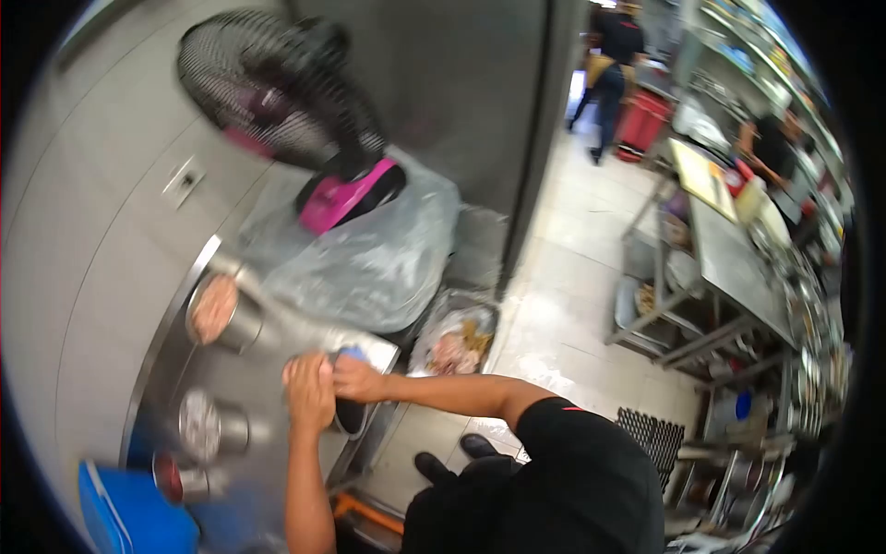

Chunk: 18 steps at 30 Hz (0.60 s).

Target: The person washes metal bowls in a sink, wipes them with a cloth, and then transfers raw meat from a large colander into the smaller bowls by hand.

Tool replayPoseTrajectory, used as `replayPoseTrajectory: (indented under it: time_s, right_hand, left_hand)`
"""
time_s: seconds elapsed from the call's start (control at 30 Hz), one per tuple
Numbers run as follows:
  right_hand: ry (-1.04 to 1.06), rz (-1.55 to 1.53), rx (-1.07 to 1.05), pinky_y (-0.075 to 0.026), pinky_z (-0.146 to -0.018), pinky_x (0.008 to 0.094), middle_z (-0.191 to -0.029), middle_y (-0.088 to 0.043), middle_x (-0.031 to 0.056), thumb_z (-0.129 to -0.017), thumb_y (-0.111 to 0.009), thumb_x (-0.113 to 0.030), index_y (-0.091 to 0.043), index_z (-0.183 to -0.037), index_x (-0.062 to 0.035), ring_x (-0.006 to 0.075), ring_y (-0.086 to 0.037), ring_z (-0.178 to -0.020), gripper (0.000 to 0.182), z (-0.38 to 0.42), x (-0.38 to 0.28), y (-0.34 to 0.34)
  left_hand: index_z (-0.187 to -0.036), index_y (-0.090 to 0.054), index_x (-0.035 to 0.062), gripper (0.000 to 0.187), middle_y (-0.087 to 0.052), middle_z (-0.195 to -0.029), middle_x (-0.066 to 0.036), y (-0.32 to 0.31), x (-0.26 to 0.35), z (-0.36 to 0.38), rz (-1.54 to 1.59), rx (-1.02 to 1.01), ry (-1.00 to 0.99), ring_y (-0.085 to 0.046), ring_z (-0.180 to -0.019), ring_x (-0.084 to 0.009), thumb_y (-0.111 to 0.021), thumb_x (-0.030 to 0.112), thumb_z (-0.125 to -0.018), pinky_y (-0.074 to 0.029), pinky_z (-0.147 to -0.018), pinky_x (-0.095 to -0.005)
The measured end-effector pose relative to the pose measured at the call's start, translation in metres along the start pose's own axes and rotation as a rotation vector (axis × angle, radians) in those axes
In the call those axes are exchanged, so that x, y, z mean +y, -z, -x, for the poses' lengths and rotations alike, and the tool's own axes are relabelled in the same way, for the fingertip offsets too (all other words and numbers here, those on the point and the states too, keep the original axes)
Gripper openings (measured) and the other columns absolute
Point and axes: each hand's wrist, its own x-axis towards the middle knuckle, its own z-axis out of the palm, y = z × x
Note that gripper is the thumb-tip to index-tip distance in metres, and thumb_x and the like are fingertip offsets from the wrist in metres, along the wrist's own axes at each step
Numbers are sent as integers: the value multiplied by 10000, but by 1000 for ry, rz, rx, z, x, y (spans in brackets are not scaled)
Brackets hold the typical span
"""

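Holding L hand (312, 388) & R hand (358, 379) tog. by pot (351, 418), w/ fingers (303, 367) bent, can't tell if pinching; tins (216, 430) left of pot.

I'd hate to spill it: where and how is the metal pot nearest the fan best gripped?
Probably around the outside of the metal pot, below its rim, coming from the side facing the hands. That curved side is exposed, no handle shows, the far side faces the tiled wall, and the pink food appears to sit near the rim.
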Motion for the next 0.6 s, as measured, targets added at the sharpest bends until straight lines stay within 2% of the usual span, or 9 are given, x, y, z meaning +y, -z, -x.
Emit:
replayPoseTrajectory:
  time_s: [0.1, 0.2, 0.27, 0.3, 0.33, 0.37, 0.5, 0.53, 0.6]
  right_hand:
    - [-87, -49, -154, -421, -749, 411, -922, -563, 95, -714, -562, -178, -619, -895, -82, 282, -533, -883, 212, 45, 28, -89]
    - [-222, 13, -193, -418, -755, 440, -1005, -573, 127, -730, -581, -149, -616, -936, -68, 326, -538, -930, 224, 28, 21, -72]
    - [-464, -393, -120, -446, -719, 389, -859, -608, 160, -737, -606, -181, -608, -940, -35, 301, -581, -828, 250, 2, -7, -30]
    - [-547, -402, -340, -438, -767, 393, -878, -608, 195, -699, -634, -202, -608, -969, -26, 323, -577, -854, 323, 20, -16, -56]
    - [-732, -499, -632, -419, -866, 396, -1140, -564, 178, -760, -583, -204, -549, -1137, -30, 319, -531, -1037, 417, 3, -25, -30]
    - [-741, -494, -634, -419, -866, 396, -1140, -564, 178, -760, -583, -204, -549, -1137, -30, 319, -531, -1037, 417, -3, -33, -27]
    - [-1488, -2155, 258, -413, -936, 315, -1181, -576, 102, -934, -412, -327, -538, -1150, -20, 184, -545, -1055, 396, -5, -47, -46]
    - [-1650, -2210, 459, -440, -913, 322, -1140, -600, 103, -931, -415, -312, -545, -1131, -18, 190, -573, -1013, 379, -21, -47, -24]
    - [-1509, -2317, 773, -438, -907, 332, -1116, -603, 88, -927, -425, -277, -549, -1124, -33, 191, -576, -1001, 338, -31, -46, -13]
  left_hand:
    - [-1041, -538, 26, 346, -565, -1053, -158, -3, 8, -14, 24, -33, -36, -499, -1034, -332, -360, 302, -933, -294, -971, -468]
    - [-1054, -527, 15, 387, -555, -1070, -169, -4, 8, -19, 2, -13, -16, -495, -1039, -341, -345, 332, -928, -277, -988, -480]
    - [-1070, -523, 4, 423, -544, -1108, -176, -2, 11, -22, 4, 21, 6, -488, -1060, -352, -331, 351, -921, -260, -1007, -497]
    - [-1070, -523, 4, 423, -544, -1108, -176, -3, 13, -20, 20, 14, 8, -488, -1060, -352, -331, 351, -921, -260, -1007, -497]
    - [-1077, -526, 3, 427, -544, -1118, -177, -4, 14, -17, 21, 27, 24, -485, -1074, -352, -328, 349, -922, -260, -1010, -498]
    - [-1083, -528, 3, 430, -544, -1128, -178, -3, 15, -16, 16, 44, 36, -483, -1087, -352, -326, 347, -923, -259, -1014, -500]
    - [-1084, -542, 9, 407, -555, -1137, -163, -1, 20, -9, 3, 95, 24, -495, -1094, -334, -290, 294, -940, -266, -1018, -492]
    - [-1084, -542, 9, 407, -555, -1137, -163, -1, 21, -9, -2, 102, 17, -495, -1094, -334, -290, 294, -940, -266, -1018, -492]
    - [-1077, -547, 15, 388, -566, -1122, -149, 1, 18, -12, -1, 71, 58, -504, -1089, -322, -282, 265, -944, -272, -1015, -487]
